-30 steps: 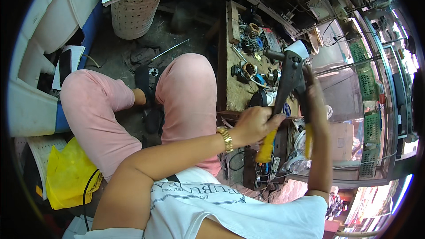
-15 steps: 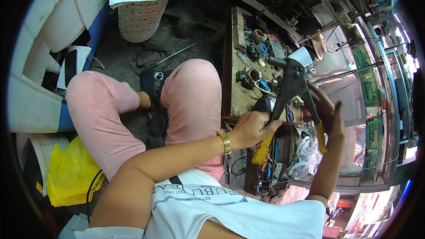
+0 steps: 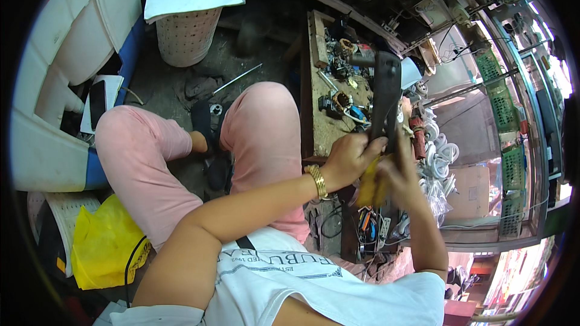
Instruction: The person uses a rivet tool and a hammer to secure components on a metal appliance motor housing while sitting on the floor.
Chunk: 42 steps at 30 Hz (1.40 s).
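Over the right side of my lap I hold up a hand riveter with a dark metal body and yellow grips. My left hand is closed around one of its handles, thumb along the metal; a gold-coloured watch is on that wrist. My right hand is closed over the yellow grips from the other side, its fingers partly smeared by motion. The two handles lie close together, and the tool's nose points up and left, above the workbench.
A wooden workbench at right carries motor parts, wires and tools. Beyond it are bagged white coiled parts and green baskets. A perforated bin with a white board on top stands at far left, a yellow bag near left. A metal rod is on the floor.
The riveter's spread handles have come together. My right hand has moved left and down, from open beside one handle to closed over the grips. My head view has shifted slightly.
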### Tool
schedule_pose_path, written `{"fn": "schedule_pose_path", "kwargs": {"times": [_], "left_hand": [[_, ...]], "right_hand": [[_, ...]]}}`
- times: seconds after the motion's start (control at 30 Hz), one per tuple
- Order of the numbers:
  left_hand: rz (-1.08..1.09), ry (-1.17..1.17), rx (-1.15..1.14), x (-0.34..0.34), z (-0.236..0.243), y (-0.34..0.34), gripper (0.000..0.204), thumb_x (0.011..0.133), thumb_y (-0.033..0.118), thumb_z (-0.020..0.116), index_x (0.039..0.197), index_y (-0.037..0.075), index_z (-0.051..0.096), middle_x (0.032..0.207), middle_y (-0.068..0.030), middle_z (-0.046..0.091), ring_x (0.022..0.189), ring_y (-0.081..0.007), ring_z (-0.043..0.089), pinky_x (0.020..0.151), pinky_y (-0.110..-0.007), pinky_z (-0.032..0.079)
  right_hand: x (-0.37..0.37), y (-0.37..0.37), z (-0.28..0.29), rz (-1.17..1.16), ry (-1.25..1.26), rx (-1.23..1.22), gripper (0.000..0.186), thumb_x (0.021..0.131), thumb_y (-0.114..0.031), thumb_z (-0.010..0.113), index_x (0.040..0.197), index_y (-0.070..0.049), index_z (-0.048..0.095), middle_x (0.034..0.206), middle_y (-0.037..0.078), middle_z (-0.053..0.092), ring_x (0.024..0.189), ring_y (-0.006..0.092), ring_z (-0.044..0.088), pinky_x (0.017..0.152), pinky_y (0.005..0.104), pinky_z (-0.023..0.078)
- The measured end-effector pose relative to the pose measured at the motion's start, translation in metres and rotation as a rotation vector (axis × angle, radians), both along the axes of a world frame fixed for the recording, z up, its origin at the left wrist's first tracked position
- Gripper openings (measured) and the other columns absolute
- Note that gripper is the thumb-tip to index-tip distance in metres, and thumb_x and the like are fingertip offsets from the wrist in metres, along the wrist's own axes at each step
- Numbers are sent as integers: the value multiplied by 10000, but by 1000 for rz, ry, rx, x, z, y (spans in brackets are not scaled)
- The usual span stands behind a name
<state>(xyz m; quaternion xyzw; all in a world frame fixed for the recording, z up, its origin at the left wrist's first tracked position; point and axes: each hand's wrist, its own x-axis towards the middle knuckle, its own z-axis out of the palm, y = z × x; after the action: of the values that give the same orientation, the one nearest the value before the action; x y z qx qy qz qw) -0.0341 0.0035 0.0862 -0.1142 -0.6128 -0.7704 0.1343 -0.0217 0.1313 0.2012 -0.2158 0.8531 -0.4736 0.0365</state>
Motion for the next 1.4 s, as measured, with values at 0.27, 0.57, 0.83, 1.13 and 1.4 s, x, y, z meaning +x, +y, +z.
{"fn": "schedule_pose_path", "kwargs": {"times": [0.27,0.57,0.83,1.13,1.4], "left_hand": [[108,125,74,4,-10,2,547,924,503,495,716,19,639,562,-154,561,546,-304,589,524,-390,421],[40,60,63,-16,0,-3,507,923,490,521,799,9,622,561,-117,547,526,-206,549,536,-340,426],[-566,37,608,-25,19,-2,526,857,363,676,1219,34,482,1040,-24,535,1001,-110,506,891,-281,433],[-742,-39,701,-32,22,-5,595,860,223,643,1376,70,390,1239,-66,530,1129,-149,517,969,-315,429],[-1311,-48,945,-60,2,-23,638,807,180,638,1382,66,384,1122,-64,593,983,-137,570,890,-322,487]], "right_hand": [[-14,-3,5,12,154,318,631,861,-56,526,1437,-9,271,948,123,579,837,203,614,750,328,514],[-32,-23,53,40,581,842,1059,535,-367,861,1376,15,344,1335,205,451,1129,396,509,945,423,429],[-50,-2,41,218,273,403,981,596,-498,778,1321,50,410,1251,243,506,1178,386,487,1004,414,370],[-28,-12,9,216,474,309,913,802,-603,533,1422,21,289,1325,227,345,1204,394,422,1015,419,346],[-10,-23,45,37,145,111,989,652,-63,765,1445,25,181,1252,195,474,1121,277,545,927,341,458]]}}
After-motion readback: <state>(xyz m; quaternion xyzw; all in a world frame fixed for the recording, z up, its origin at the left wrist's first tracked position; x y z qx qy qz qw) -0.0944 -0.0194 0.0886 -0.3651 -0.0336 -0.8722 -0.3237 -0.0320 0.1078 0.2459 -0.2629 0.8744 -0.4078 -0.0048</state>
